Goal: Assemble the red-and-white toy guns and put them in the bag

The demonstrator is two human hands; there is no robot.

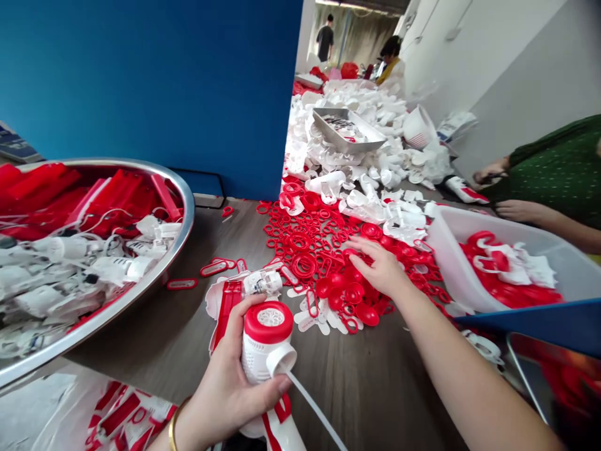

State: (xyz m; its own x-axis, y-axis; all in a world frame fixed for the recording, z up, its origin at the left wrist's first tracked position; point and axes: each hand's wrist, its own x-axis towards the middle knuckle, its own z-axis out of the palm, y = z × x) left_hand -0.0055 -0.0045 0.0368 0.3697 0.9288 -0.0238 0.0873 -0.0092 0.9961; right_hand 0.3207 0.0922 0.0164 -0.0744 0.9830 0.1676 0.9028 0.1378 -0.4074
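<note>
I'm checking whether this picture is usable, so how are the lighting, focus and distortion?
Head view: blue panel brighter at left, darker at right; the metal basin gleams along its rim and looks stretched; lower-right corner dark and blurry; red-and-white device in the left hand fairly sharp.

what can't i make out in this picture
In the head view:
- Handle end of the hair-dryer-shaped housing: cut off by the bottom edge.
- The housing's far side: hidden behind the left grip.
- Lower end of the white strip: cut off by the bottom edge.
- Whether the right grip holds anything: its own fingers cover the spot.
- Lettering on the red oblong tag: too small.
- Steel basin: left side beyond the edge.
</note>
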